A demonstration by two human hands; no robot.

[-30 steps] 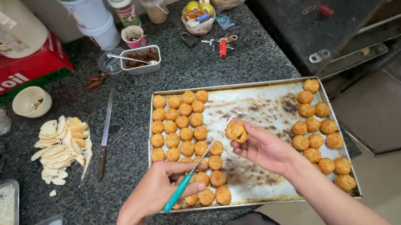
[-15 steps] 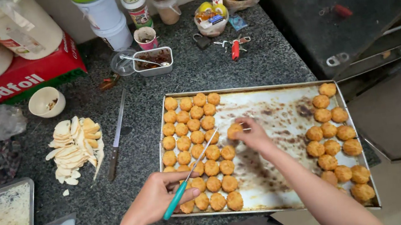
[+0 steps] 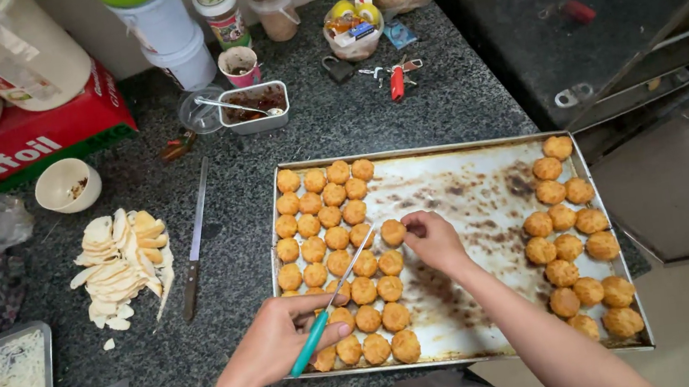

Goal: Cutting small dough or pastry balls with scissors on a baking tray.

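A golden pastry ball (image 3: pixel 393 232) is being pinched by the right hand (image 3: pixel 434 239); a teal-handled knife (image 3: pixel 333 301) is being gripped by the left hand (image 3: pixel 279 341).

red foil box (image 3: pixel 19 148) far left; labelled jar (image 3: pixel 221 10) top centre

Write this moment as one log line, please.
left hand: holds teal-handled tool | right hand: setting golden ball on baking tray

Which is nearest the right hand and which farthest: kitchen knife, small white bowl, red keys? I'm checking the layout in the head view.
From the right hand:
1. Red keys, behind it near the counter's back.
2. Kitchen knife, left of the tray.
3. Small white bowl, far left by the red box.
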